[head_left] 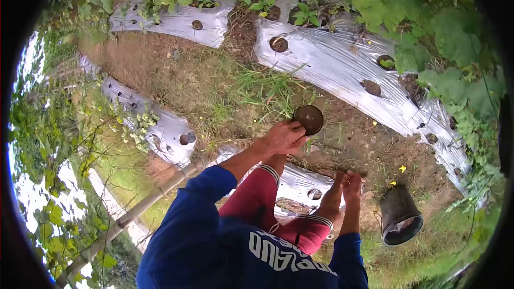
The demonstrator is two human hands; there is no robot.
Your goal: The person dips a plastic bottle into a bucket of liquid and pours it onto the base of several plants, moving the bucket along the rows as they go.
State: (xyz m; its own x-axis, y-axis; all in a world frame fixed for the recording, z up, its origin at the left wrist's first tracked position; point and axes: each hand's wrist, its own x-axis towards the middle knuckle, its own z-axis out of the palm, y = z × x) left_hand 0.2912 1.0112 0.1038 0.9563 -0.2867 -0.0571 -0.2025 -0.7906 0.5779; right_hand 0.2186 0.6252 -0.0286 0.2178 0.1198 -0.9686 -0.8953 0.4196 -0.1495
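My left hand (284,136) grips the edge of a small dark round bowl-like container (308,120), its open top facing up and its inside dark brown. Low beside my right leg is my right hand (351,183), its fingers drawn together over the soil; I cannot tell what, if anything, is in them. A black bucket (399,208) leans on the ground to the right of that hand, its mouth turned towards me.
Silver plastic mulch (326,59) with round planting holes covers the bed ahead. Small green seedlings (305,15) grow at its far edge. More mulch (155,128) lies on the left, near a wooden pole (128,217). Leafy vines (455,37) hang at the upper right.
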